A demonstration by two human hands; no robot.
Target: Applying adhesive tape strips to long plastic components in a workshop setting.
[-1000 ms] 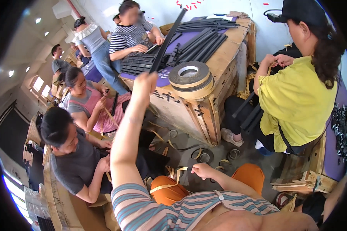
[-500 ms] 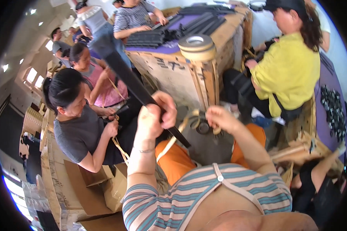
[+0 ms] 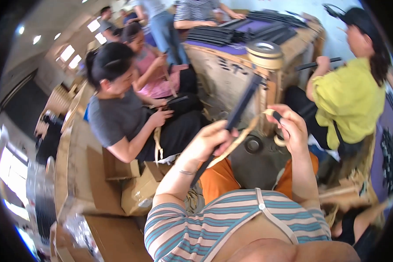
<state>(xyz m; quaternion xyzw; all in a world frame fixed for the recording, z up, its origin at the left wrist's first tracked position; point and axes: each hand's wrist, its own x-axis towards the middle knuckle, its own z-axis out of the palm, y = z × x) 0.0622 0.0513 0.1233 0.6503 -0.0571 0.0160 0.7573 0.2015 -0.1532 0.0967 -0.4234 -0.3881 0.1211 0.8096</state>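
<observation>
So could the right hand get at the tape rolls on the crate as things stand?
Probably not freely: the right hand is pinching the tan strip; the tape rolls sit beyond it, with nothing between.

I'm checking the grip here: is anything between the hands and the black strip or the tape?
Nothing visible. The left hand holds the black strip directly, and the right hand grips the tan tape, which runs across to the strip by the left hand. Only open air lies between the hands.
</observation>
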